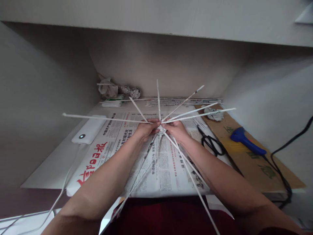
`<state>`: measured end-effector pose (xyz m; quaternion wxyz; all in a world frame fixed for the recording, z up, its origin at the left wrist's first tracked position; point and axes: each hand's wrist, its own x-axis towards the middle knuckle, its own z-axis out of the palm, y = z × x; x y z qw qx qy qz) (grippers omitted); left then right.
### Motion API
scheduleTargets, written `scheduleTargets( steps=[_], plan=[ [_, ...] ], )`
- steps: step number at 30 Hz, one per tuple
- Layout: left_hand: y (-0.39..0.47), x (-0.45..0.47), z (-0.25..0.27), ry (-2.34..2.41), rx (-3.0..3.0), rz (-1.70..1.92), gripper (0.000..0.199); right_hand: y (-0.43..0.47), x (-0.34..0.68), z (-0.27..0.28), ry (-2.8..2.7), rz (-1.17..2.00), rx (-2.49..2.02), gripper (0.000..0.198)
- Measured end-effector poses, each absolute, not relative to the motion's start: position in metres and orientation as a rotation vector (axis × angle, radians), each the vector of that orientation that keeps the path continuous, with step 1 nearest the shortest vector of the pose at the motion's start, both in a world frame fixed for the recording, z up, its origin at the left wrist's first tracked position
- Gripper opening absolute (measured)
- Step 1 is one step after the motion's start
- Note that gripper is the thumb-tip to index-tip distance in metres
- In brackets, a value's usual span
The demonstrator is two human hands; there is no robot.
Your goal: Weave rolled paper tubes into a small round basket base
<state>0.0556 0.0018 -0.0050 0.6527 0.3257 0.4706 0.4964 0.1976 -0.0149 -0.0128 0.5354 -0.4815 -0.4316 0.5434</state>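
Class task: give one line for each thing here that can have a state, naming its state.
Left hand: closed on the hub
Right hand: closed on the hub
Long rods: fanned outward from it
Rod bundle: lying at the back
Scissors: lying down, blade opening unclear
Glue gun: lying on cardboard
White device: flat, plugged in
Newspaper: spread flat
White wad: crumpled
Bag: crumpled

Looked like a craft nook, home or workshop unclear: tabletop [52, 168] sat in a walled recess [176, 62], newspaper [163, 174] spread on top, paper sticks [186, 101] behind the newspaper, scissors [204, 135] and blue corded tool [248, 142] right of it.
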Motion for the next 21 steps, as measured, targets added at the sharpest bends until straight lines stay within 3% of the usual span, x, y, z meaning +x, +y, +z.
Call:
scheduleTargets(
  steps=[13,21],
  plan=[
    [0.0023,0.0563,-0.001,1.059,0.693,1.109,0.016,-0.0157,0.193,-0.0071,-0.713,1.421,-1.118,0.037],
    [-0.0006,0.058,-0.0009,1.041,0.732,1.07,0.015,-0.014,0.1966,-0.0073,-0.818,1.504,-1.109,0.03]
  ],
)
